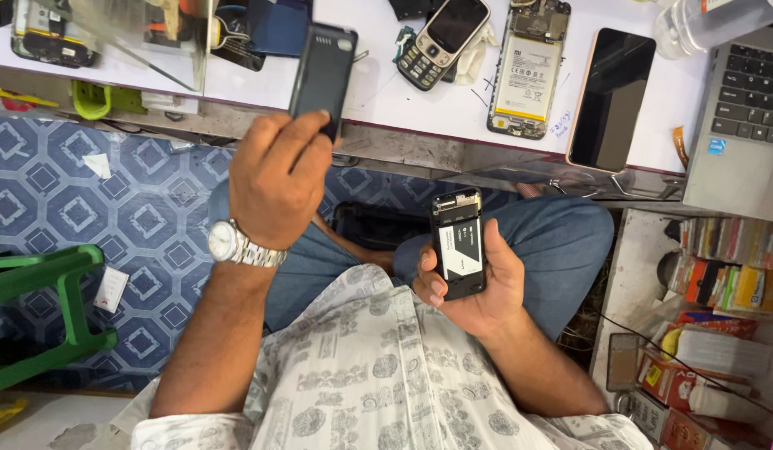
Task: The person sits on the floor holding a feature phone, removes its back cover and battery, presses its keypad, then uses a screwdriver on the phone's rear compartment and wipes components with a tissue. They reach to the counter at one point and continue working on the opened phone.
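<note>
Left hand (pixel 278 179) pinches the dark back cover (pixel 322 75), raised over the bench (pixel 403 100) edge. Right hand (pixel 474 279) grips an open phone (pixel 458 246), battery (pixel 459 250) showing, above the lap.

Black dark-screened phone (pixel 612 98) on table; red boxes (pixel 666 379) right.
</note>
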